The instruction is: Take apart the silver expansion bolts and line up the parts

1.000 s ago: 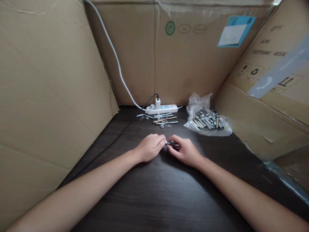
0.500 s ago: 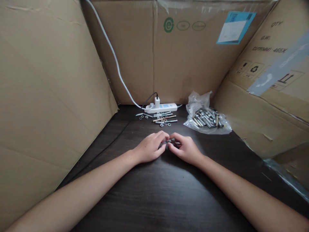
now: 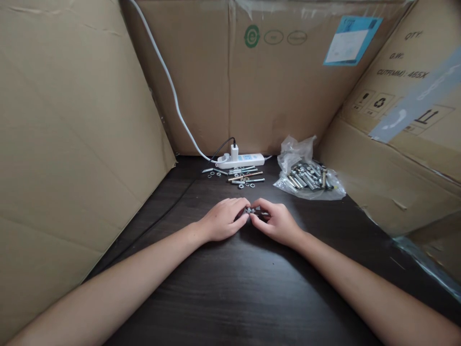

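Observation:
My left hand (image 3: pixel 226 218) and my right hand (image 3: pixel 275 221) meet over the middle of the dark table, fingertips almost touching. Between them is a small metal anchor bolt (image 3: pixel 249 210) lying roughly sideways, with a nut and washers showing in the gap. Left thumb and fingers pinch around its nut end. My right thumb and fingers close on the other side, past the washers. The fingers hide most of the bolt's length. Beyond the hands lies a loose group of long bolts (image 3: pixel 246 176) with several washers and nuts (image 3: pixel 241 186) around them.
A clear plastic bag (image 3: pixel 297 146) full of metal anchor bolts (image 3: pixel 310 176) rests at the back right. A white power strip (image 3: pixel 257 160) with a plugged-in charger (image 3: pixel 234 153) stands behind the loose bolts. A black cable (image 3: pixel 162 216) crosses the left side. Cardboard walls (image 3: pixel 194 86) enclose the table.
The left fingers have shifted slightly on the bolt, so more of the nut shows between the hands. The right hand has hardly moved.

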A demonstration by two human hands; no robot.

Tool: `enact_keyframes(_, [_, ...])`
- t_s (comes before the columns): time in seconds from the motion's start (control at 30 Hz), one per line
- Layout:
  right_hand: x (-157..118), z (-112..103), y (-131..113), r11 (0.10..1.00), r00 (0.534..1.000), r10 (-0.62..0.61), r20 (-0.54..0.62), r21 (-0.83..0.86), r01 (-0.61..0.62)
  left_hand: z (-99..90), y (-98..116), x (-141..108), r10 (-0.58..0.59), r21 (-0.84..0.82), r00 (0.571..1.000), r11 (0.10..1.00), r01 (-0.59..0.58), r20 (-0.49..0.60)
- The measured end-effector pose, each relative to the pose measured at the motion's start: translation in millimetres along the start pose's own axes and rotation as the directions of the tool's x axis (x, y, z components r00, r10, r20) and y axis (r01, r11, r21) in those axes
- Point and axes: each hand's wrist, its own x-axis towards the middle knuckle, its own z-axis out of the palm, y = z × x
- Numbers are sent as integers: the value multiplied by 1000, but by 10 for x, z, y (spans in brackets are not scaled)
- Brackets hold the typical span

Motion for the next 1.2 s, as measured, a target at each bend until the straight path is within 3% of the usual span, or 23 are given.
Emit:
enact_keyframes(0.2, [4,-8,-14,1000,1000,7,17,-18,-7,27,-44,15,-8,27,1000,1000,8,7])
enact_keyframes(0.4, [5,-8,-7,1000,1000,6,-8,-16,-6,-26,18,-13,-22,-72,994,997,14,-103])
enact_keyframes(0.53, [4,-4,-1,999,1000,12,-22,-30,-12,-32,40,-27,53,-64,996,996,-57,-73])
enact_keyframes(0.77, [-4,9,7,999,1000,3,-23,-37,-4,-15,19,-12,4,-41,1000,999,-6,-30])
enact_keyframes(0.97, [1,-3,-11,999,1000,-5,-24,-33,4,16,-15,10,3,93,1000,996,-4,11])
enact_keyframes(1.1, [9,-4,-7,1000,999,9,-46,-24,-10,3,-6,2,-24,89,998,996,30,-64])
enact_keyframes(1.2, [10,-1,-2,1000,999,12,-44,-18,-13,-22,20,-11,9,22,993,1000,-7,-114])
